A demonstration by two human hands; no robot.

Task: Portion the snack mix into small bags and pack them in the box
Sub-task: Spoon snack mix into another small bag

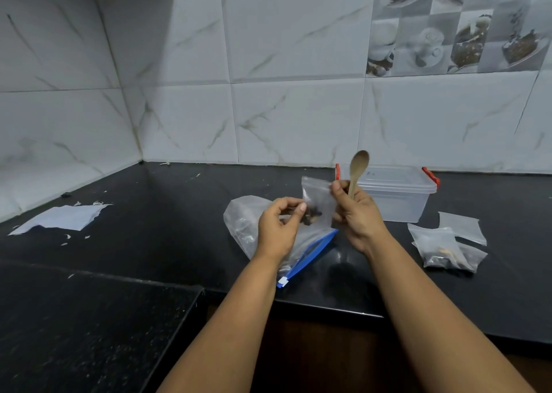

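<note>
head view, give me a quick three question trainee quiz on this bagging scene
1. True or false: the clear box has its lid on.
2. Which hand holds the wooden spoon? A) left B) right C) neither
3. What do both hands hold up above the large zip bag?

Key: 1 true. 2 B, the right hand. 3 a small bag with some snack mix; the left hand pinches its side.

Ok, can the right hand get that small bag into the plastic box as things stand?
Probably not yet. The right hand pinches the small bag while holding the wooden spoon, and the plastic box just behind it looks lidded, red clips at its ends. The lid must come off first.
</note>
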